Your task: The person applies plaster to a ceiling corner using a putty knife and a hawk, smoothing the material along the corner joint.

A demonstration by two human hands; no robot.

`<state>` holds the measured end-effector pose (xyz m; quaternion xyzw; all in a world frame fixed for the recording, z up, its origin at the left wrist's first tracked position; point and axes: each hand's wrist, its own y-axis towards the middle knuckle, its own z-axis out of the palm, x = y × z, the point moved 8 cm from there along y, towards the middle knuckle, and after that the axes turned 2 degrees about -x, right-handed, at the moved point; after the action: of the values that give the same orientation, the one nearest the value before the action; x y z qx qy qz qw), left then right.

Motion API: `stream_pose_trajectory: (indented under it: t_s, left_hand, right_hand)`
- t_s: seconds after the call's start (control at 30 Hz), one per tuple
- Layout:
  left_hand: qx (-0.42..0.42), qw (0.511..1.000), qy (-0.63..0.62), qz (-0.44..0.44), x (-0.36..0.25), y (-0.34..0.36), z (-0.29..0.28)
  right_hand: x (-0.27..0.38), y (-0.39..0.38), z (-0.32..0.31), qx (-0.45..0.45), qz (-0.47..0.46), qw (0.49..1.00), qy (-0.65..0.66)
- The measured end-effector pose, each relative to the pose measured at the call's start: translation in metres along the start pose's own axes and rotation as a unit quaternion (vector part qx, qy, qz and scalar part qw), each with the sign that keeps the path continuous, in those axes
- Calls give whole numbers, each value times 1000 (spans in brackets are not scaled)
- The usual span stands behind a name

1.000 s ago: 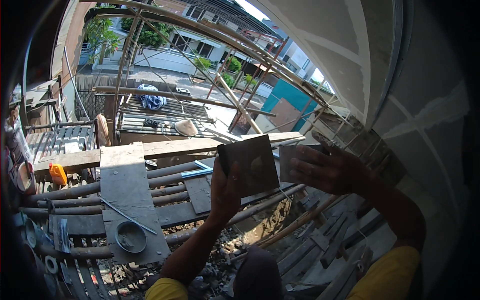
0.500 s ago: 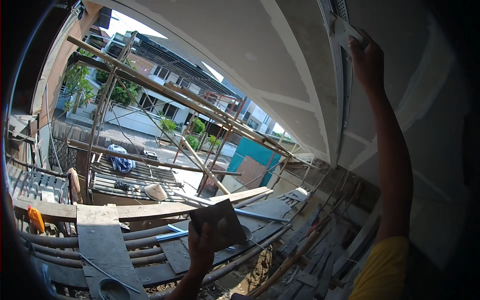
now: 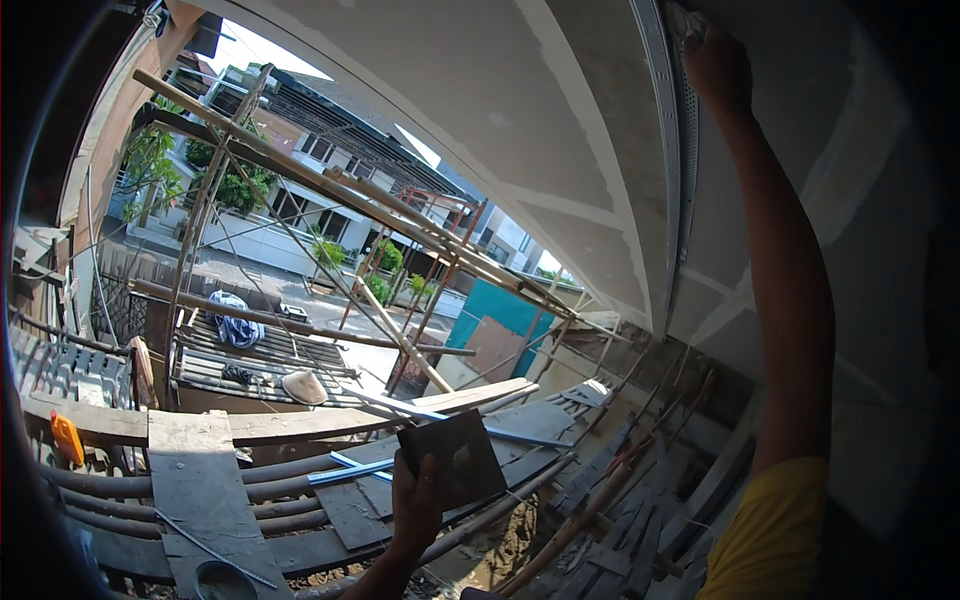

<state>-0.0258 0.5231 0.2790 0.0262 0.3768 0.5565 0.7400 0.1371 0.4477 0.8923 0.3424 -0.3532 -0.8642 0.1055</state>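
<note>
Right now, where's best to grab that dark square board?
Probably by the right edge of the dark square board, coming from the right: it looks flat, that edge is free, and the left grip holds its lower left side.

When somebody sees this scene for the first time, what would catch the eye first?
Most likely the right hand, raised beside the metal strip along the pale ceiling at upper right. Next might come the dark square board in the left hand, at lower centre, and the bright teal panel farther off, near the middle. The small orange container at far left also stands out.
</note>
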Motion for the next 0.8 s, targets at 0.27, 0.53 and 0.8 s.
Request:
stream_pose_trajectory:
  t_s: [0.27,0.53,0.8]
  left_hand:
    - [4,1000,5,14,2,0,-4]
    - [23,1000,9,5,2,-2,2]
    - [27,1000,-9,-3,-6,-8,11]
  right_hand:
    - [38,-18,18,56,49,997,-32]
    - [40,-23,20,40,-19,999,-7]
    - [18,-52,-23,18,33,998,41]
